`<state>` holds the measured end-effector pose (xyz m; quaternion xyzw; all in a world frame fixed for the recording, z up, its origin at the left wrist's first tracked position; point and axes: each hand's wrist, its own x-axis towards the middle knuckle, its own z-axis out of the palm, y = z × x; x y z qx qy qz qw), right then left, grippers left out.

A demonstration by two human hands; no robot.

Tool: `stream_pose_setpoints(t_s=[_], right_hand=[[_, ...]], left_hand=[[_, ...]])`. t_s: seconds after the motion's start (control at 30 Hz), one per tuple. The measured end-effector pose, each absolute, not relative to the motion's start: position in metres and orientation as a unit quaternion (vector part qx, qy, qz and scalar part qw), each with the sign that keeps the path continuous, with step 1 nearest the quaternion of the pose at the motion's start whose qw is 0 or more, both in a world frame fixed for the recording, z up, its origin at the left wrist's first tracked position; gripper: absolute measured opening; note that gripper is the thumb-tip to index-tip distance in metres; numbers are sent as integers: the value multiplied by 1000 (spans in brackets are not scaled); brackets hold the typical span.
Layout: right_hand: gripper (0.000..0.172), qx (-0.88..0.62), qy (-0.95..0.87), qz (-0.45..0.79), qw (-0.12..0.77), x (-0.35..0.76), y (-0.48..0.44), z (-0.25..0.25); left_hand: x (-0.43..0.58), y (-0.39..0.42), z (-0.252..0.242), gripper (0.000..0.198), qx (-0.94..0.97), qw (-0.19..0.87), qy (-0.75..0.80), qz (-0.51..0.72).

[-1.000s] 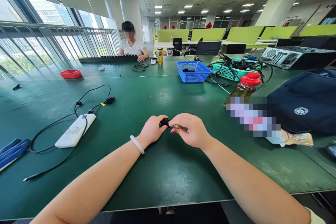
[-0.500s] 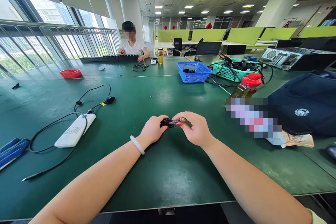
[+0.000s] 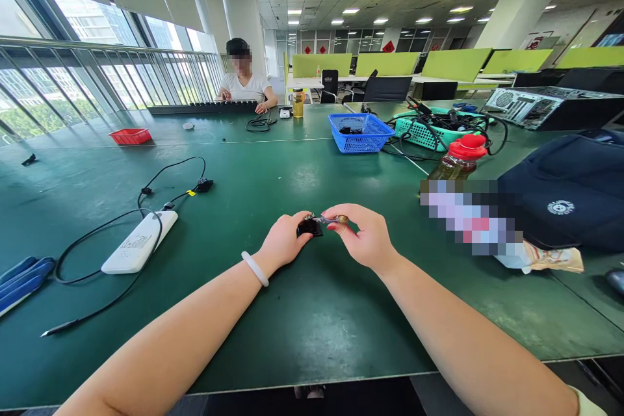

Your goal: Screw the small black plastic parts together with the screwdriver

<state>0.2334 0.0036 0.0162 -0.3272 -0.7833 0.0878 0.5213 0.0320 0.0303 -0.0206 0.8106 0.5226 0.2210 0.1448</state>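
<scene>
My left hand (image 3: 285, 240) is closed on a small black part (image 3: 309, 228), its thumb along the near side. Some silvery detail shows on the part's upper edge, too small to make out. My right hand (image 3: 363, 234) pinches a slim metal tool (image 3: 343, 220) with a brownish rounded end between thumb and fingers. The thin end of this tool points left and meets the top of the black part, or nearly so. Both hands are close together over the green table (image 3: 302, 312), and fingers hide much of what they hold.
To the left lie a white power bank (image 3: 139, 244), a black cable (image 3: 104, 305) and blue gloves (image 3: 22, 279). Farther off are a red tray (image 3: 130, 136), a blue basket (image 3: 361, 144) and a green basket (image 3: 419, 134) of cables. A red-lidded bottle (image 3: 463, 155) and dark bag (image 3: 575, 195) stand right. Someone sits opposite.
The metal tool's thin end has risen slightly, and the black part now shows a flatter dark face below it. My hands have barely shifted.
</scene>
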Motion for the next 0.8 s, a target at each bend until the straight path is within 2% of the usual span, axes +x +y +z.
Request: stream_pose_setpoints(t_s=[0.23, 0.47, 0.63, 0.8], right_hand=[[9, -402, -708, 116, 569, 233, 10, 13], [17, -434, -630, 173, 620, 237, 19, 8], [21, -388, -686, 211, 579, 230, 18, 2], [39, -380, -710, 208, 556, 227, 19, -1]], left_hand=[[33, 30, -20, 54, 801, 143, 539, 217], [33, 28, -17, 54, 799, 151, 545, 206], [34, 24, -15, 58, 807, 159, 526, 216], [34, 23, -15, 59, 810, 158, 520, 220]])
